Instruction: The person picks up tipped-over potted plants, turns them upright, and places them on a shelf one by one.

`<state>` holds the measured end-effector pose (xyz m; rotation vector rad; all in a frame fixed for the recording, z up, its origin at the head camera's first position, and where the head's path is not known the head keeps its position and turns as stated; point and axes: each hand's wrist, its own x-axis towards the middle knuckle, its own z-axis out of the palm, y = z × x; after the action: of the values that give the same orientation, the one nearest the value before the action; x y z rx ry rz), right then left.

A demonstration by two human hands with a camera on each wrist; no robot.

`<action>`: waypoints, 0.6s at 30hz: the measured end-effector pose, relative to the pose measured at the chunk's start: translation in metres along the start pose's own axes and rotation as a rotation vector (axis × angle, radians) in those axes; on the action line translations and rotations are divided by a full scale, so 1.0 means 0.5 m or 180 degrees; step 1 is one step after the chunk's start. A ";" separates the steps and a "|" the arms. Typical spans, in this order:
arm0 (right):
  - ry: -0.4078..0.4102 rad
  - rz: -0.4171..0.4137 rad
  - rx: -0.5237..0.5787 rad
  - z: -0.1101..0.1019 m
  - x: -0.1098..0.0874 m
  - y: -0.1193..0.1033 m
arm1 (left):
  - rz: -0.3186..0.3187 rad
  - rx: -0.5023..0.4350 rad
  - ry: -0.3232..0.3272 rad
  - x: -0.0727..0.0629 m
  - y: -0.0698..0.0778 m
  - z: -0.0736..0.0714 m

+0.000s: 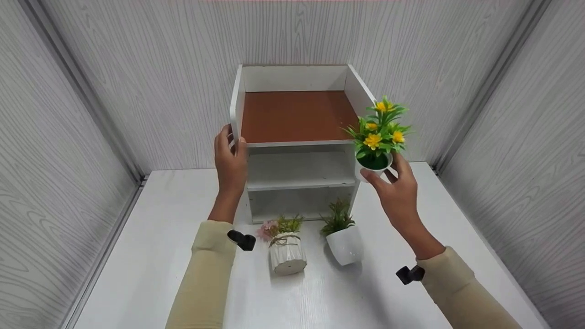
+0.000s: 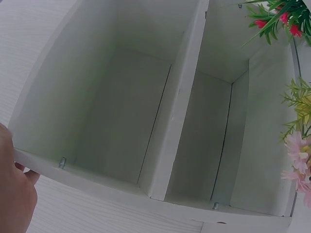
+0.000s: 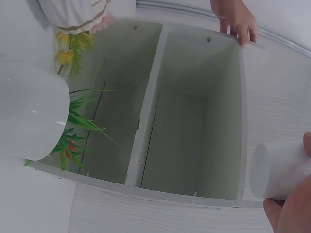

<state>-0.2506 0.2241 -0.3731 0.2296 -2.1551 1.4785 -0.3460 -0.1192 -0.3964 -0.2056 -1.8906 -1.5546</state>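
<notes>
A small white shelf unit [image 1: 299, 183] stands against the back wall, with a brown top surface [image 1: 297, 116] between raised sides and two compartments below. My left hand [image 1: 232, 162] grips the front edge of its left side panel, thumb in front and fingers around the outer face. Beside the right panel, my right hand [image 1: 398, 194] holds a potted plant with yellow flowers [image 1: 374, 140] upright by its white pot [image 3: 277, 167], level with the top's front edge in the head view. Part of the pot is hidden behind the fingers.
Two more potted plants lie tipped on the white table [image 1: 183, 274] in front of the shelf: a ribbed white pot [image 1: 288, 256] tied with twine, with pink flowers, and a smooth white pot [image 1: 346, 246] with green leaves. Wood-grain panels [image 1: 292, 32] enclose the table.
</notes>
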 end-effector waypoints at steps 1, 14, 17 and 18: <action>0.0001 -0.0006 0.0007 0.003 0.007 -0.001 | 0.0022 -0.0002 0.0003 0.000 -0.001 0.001; 0.0023 -0.0043 0.0129 0.042 0.078 -0.012 | 0.0008 0.0137 -0.0026 -0.003 -0.001 0.001; 0.0034 -0.0025 0.0138 0.050 0.093 -0.013 | 0.0007 0.0112 -0.0034 -0.003 -0.001 0.001; 0.0036 -0.0016 0.0134 0.052 0.098 -0.014 | 0.0008 0.0107 -0.0034 -0.003 0.000 0.001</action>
<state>-0.2979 0.2047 -0.3503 0.2406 -2.1148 1.5200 -0.3451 -0.1182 -0.3974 -0.2017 -1.9226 -1.5217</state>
